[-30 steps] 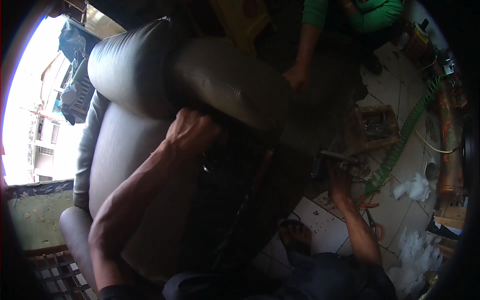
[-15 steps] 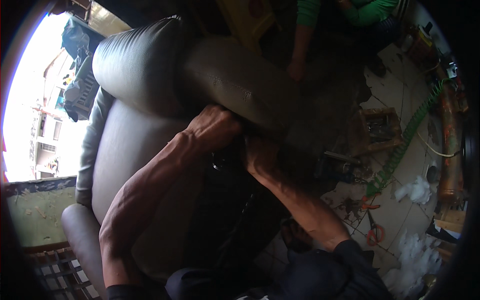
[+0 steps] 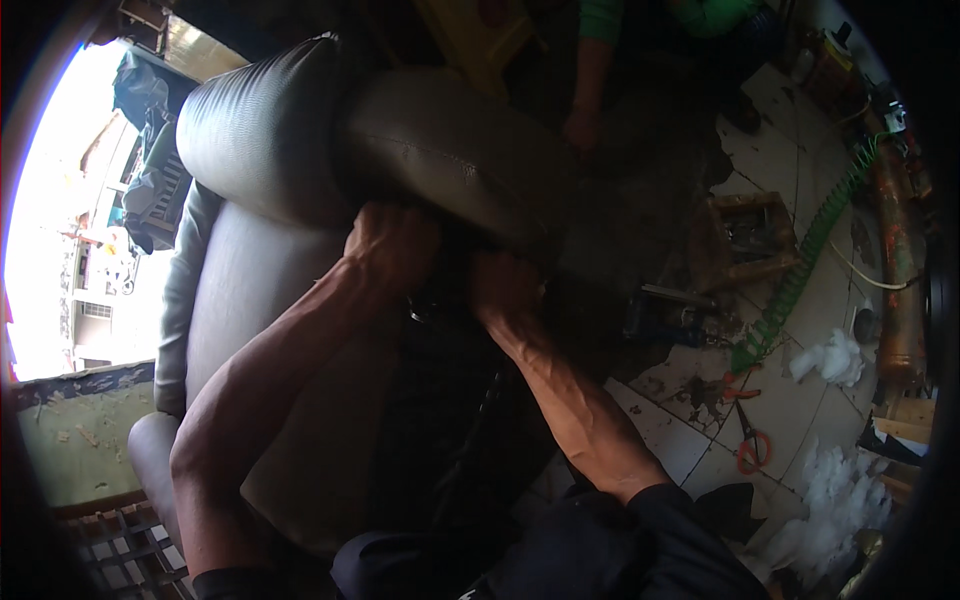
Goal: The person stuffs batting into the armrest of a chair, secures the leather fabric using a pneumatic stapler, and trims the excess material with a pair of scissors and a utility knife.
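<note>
A grey leather-covered seat [image 3: 270, 270] lies across the left and middle, with a thick padded roll [image 3: 255, 140] and a second padded part [image 3: 440, 135] along its far side. My left hand [image 3: 392, 245] is closed in a fist, knuckles up, just under the second padded part. Close to its right, my right hand [image 3: 508, 285] is also closed, with a narrow dark gap between the two. Dark material seems to lie between and below them, but shadow hides what the fingers grip. A small shiny metal piece [image 3: 417, 315] shows below my left hand.
On the tiled floor at the right lie a wooden box [image 3: 755, 240], orange-handled scissors [image 3: 752, 450], a coiled green hose [image 3: 810, 265] and white stuffing [image 3: 830, 510]. A rusty cylinder [image 3: 900, 280] stands beyond. Another person's hand [image 3: 582, 130] reaches in at the far side.
My hands have drawn slightly apart, the left one moving leftward, so the gap between them is wider. Both stay closed. The whole view has shifted a little.
</note>
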### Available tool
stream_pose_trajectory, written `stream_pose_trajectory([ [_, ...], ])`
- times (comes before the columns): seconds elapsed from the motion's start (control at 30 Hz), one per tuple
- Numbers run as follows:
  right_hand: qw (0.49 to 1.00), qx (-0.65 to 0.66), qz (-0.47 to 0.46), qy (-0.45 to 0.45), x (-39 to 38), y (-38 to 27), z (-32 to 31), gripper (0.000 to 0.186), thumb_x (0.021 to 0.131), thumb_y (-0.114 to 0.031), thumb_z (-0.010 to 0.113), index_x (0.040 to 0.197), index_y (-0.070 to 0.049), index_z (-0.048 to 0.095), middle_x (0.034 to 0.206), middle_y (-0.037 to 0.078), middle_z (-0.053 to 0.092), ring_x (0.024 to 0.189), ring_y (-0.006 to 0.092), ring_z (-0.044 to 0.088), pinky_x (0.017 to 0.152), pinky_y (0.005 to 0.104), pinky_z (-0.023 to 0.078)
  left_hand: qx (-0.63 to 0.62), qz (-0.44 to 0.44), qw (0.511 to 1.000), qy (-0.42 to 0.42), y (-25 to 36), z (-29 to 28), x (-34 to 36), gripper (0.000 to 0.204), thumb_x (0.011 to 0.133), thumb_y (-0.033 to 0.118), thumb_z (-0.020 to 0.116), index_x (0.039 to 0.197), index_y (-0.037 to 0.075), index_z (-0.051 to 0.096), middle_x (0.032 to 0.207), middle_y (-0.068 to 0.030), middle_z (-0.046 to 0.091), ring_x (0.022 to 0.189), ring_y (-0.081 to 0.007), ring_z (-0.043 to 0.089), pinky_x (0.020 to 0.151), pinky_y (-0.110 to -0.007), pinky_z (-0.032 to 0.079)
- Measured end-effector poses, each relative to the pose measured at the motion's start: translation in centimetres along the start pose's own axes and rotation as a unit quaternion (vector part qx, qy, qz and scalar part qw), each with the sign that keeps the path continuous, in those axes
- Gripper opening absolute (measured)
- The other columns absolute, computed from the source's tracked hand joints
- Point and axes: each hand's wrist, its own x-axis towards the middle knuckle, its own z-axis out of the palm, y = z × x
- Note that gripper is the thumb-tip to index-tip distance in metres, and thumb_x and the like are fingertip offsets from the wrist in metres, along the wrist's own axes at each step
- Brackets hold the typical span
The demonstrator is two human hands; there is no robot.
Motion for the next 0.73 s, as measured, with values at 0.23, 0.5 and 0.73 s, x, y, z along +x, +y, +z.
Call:
stream_pose_trajectory([
  [0.23, 1.000, -0.009, 0.013, 0.005, 0.5, 0.6, 1.1, 0.017, 0.087, -0.011, 0.061, 0.088, -0.006, 0.077, 0.084, 0.021, 0.074, 0.080, 0.0365, 0.075, 0.071, 0.0479, 0.062, -0.067, 0.071, 0.988, 0.123, -1.8, 5.0, 1.8, 0.018, 0.083, 0.012, 0.060, 0.084, 0.004, 0.076, 0.085, -0.0194, 0.072, 0.084, -0.0345, 0.074, 0.074, -0.046, 0.059],
  [0.5, 0.955, 0.126, -0.167, 0.211, -10.5, 10.4, -0.6, 0.012, 0.090, -0.011, 0.069, 0.102, -0.007, 0.070, 0.078, 0.014, 0.072, 0.066, 0.0323, 0.072, 0.056, 0.0393, 0.057, -0.151, 0.092, 0.978, 0.111, -2.8, 7.7, 1.5, 0.016, 0.083, 0.013, 0.061, 0.082, 0.005, 0.076, 0.080, -0.0210, 0.071, 0.081, -0.0361, 0.073, 0.072, -0.046, 0.060],
  [0.73, 0.967, -0.235, 0.067, -0.078, -14.6, 29.8, 6.0, 0.079, 0.079, 0.000, 0.065, 0.151, 0.003, 0.034, 0.153, 0.026, 0.038, 0.142, 0.0442, 0.037, 0.121, 0.0522, 0.025, -0.186, 0.062, 0.978, 0.077, -2.6, 6.2, 1.8, 0.017, 0.082, 0.019, 0.067, 0.086, 0.007, 0.077, 0.082, -0.0217, 0.072, 0.082, -0.0364, 0.073, 0.075, -0.044, 0.060],
])
